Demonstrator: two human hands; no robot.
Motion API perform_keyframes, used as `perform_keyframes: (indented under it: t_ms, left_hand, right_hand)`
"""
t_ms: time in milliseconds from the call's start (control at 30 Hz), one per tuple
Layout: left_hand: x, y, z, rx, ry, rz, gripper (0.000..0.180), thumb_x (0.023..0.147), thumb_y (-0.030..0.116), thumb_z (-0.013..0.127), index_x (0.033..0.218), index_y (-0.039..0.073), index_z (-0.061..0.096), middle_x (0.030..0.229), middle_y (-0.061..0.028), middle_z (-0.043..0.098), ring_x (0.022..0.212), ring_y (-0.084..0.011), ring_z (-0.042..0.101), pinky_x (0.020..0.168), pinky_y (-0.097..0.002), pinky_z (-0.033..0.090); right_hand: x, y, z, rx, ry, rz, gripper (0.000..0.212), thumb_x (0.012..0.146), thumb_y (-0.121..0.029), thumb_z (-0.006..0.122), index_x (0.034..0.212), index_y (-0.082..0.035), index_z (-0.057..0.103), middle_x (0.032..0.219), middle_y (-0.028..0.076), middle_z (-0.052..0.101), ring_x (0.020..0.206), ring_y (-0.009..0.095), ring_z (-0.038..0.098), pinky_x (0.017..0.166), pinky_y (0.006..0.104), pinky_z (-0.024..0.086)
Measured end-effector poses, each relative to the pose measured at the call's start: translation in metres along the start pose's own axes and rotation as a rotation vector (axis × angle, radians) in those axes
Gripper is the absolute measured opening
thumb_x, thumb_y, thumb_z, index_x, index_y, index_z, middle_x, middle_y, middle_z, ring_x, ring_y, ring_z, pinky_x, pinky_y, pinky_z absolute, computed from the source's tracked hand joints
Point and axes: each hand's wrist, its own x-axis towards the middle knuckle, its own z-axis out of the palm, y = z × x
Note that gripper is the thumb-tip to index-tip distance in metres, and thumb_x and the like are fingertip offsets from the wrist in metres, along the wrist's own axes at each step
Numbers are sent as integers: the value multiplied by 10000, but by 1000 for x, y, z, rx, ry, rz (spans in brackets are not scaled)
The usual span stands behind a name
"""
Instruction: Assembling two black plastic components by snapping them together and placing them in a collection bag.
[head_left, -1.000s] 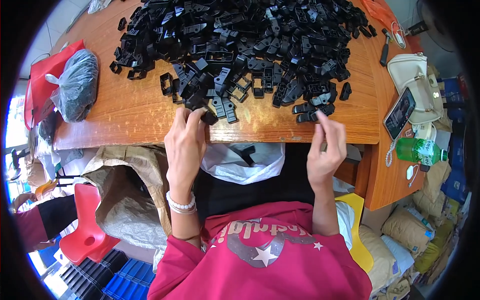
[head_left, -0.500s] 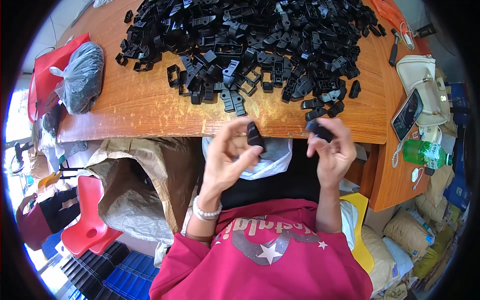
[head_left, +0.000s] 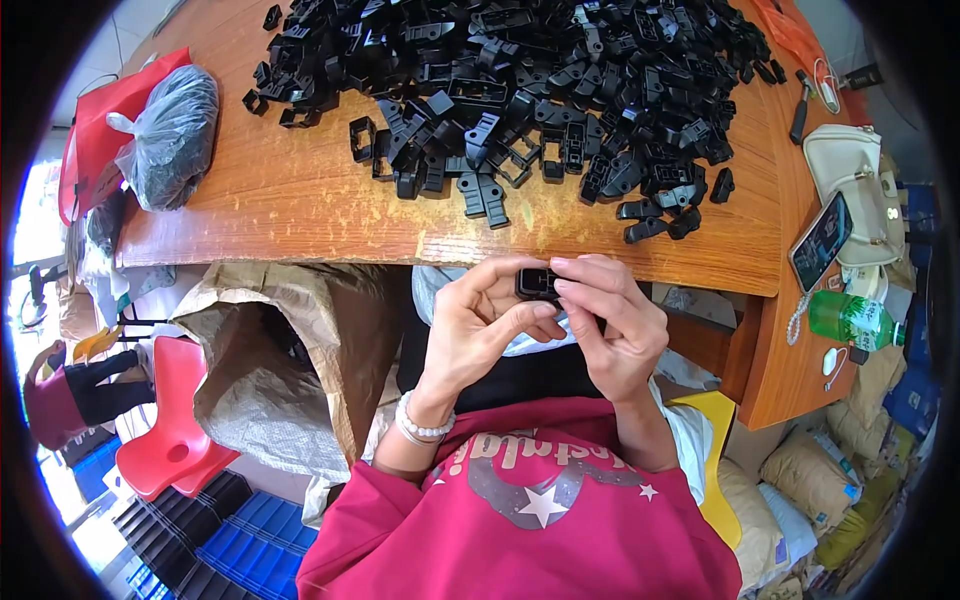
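In front of the table edge my two hands meet over a small black plastic part (head_left: 537,284) with a hollow, frame-like end facing up. My left hand (head_left: 478,325) pinches it between thumb and fingers; white beads circle that wrist. The fingertips of my right hand (head_left: 618,330) press on the right side of the part. A bit of dark material shows under the right fingers, and I cannot tell whether it is a second piece. Beyond the hands, a large heap of similar black plastic parts (head_left: 480,90) covers the far middle of the table.
The wooden table (head_left: 300,215) carries a tied plastic bag (head_left: 175,140) at left. A hammer (head_left: 801,108), pale handbag (head_left: 845,185), phone (head_left: 820,240) and green bottle (head_left: 850,320) lie at right. Below, a large open brown sack (head_left: 340,330) stands beside a red chair (head_left: 165,420).
My hands, apart before with a black part in each, have come together. My right hand moved left to the piece in my left hand. The view has shifted slightly.
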Motion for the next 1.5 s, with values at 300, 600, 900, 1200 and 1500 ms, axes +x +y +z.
perform_keyframes:
  t_ms: [300, 600, 900, 1200, 1500]
  left_hand:
    - [-1, 9, 2, 698, -1, 396, 388, 806, -47, 662, 1180, -6, 571, 1086, -159, 654, 863, -260, 701, 735, -317, 554]
    - [13, -5, -16, 695, 142, 370, 447, 775, 73, 769, 1163, 11, 555, 891, -106, 695, 714, -141, 666, 635, -256, 524]
    - [61, 15, -28, 479, 557, -53, 265, 838, 193, 742, 749, -42, 655, 561, -25, 591, 489, -46, 525, 448, -214, 390]
    - [41, 11, -51, 678, 572, 187, 219, 826, 136, 751, 737, -29, 638, 586, 18, 546, 491, -29, 427, 449, -192, 337]
    - [26, 14, -50, 397, 600, 92, 351, 874, 75, 688, 1154, -53, 519, 698, -26, 604, 482, -41, 497, 410, -170, 377]
  right_hand:
    - [-11, -1, 3, 168, 32, 331, 341, 757, 86, 690, 1091, 30, 651, 1092, 152, 659, 1012, 241, 630, 880, 314, 484]
    - [-17, 6, -13, -44, -77, 268, 306, 719, 70, 740, 1008, -8, 678, 934, 105, 659, 745, 160, 625, 669, 270, 517]
    - [-1, 40, -43, -867, 154, 55, 296, 720, 67, 717, 1000, -25, 686, 933, 90, 540, 732, 227, 512, 683, 369, 439]
    - [0, 36, -33, -830, -84, -126, 424, 696, 89, 685, 1095, -52, 649, 953, 85, 568, 780, 226, 563, 678, 358, 472]
    - [2, 16, 13, 420, 21, 395, 209, 868, 110, 565, 1070, 60, 584, 1109, 127, 538, 894, 197, 665, 768, 281, 579]
